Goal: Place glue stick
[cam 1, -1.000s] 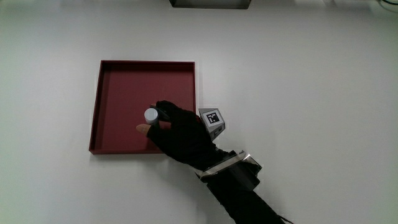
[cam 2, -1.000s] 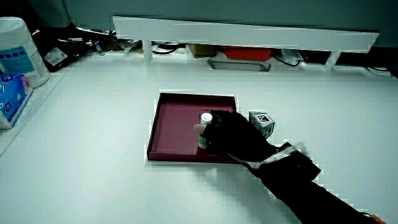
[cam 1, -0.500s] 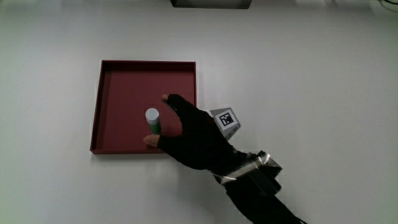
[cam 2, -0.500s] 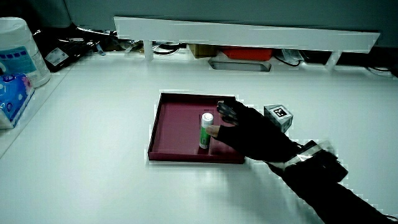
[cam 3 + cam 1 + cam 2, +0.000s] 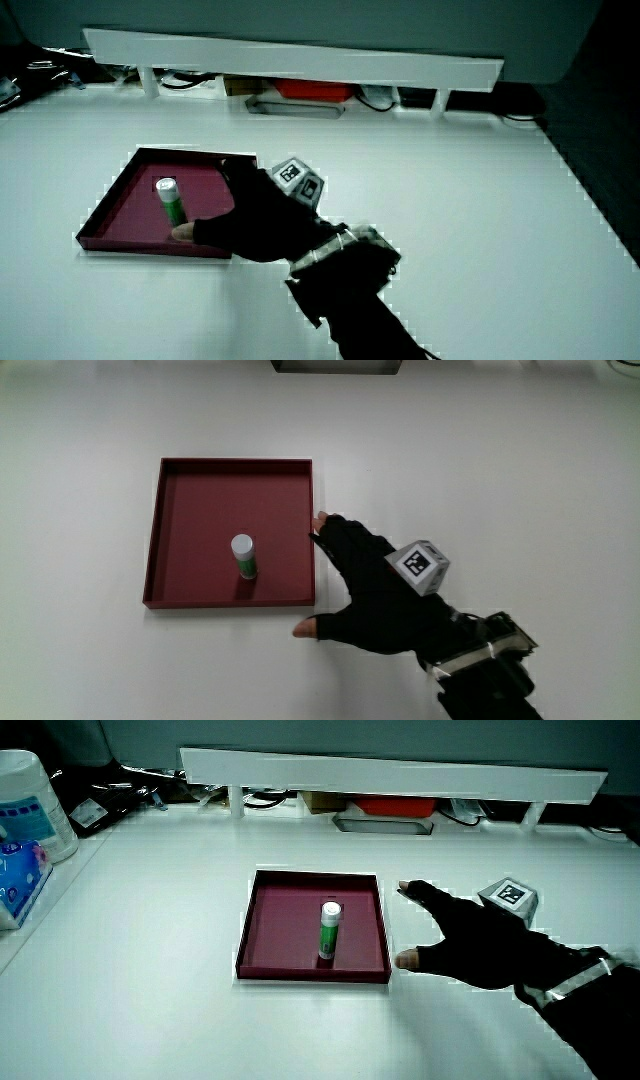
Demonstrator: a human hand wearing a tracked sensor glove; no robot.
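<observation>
Now the white surface (image 5: 500, 480) carries a dark red tray (image 5: 180, 470) with the glue stick (image 5: 244, 556) standing upright inside it, toward the rim nearer the person. The hand (image 5: 385, 600), its forearm cut off at the view's edge, lies at about four o'clock from the stick, just outside the tray. Its fingers (image 5: 332, 530) are spread and hold nothing, having let go of the stick and drawn back since a second ago.

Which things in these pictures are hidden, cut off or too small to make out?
- Glue stick: any label print is too small to read in every view.
- Tray: in a side view the hand covers the corner nearest the forearm.
- Forearm: cut off by the picture's edge in the main view.
- Items under the low partition: in both side views, shadowed and partly covered by it.
</observation>
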